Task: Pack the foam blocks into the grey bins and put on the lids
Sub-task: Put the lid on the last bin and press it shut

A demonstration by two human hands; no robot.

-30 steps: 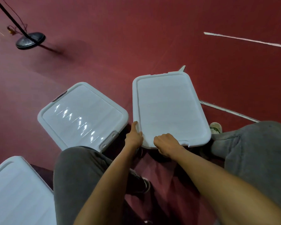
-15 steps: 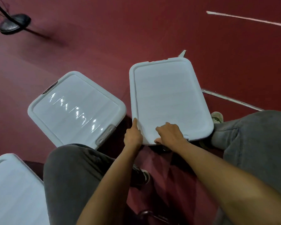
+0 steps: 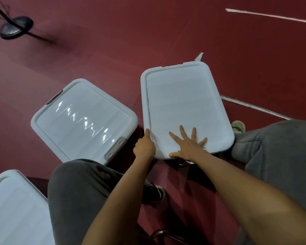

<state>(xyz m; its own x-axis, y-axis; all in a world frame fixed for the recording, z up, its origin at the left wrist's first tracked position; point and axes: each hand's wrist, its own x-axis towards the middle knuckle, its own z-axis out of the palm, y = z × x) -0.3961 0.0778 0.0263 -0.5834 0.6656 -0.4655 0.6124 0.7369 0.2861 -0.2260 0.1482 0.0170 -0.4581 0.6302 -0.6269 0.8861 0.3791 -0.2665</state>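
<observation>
The person is seating the lid (image 3: 182, 103) at centre right of the frame, right hand (image 3: 188, 145) pressing flat with fingers spread, left hand (image 3: 144, 146) gripping its near-left corner, and next, I'd guess, the rim needs pushing down all round.

Three lids (image 3: 85, 124) (image 3: 182, 106) (image 3: 12, 209), two hands (image 3: 144, 147) (image 3: 189, 145), two shoes (image 3: 238, 126) (image 3: 155, 191), one stand base (image 3: 16, 27)

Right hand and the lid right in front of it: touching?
Touching. The head view shows the right hand flat on the lid near its closest edge. The fingers are spread on the top surface, the thumb lies at the rim, and no gap shows.
</observation>
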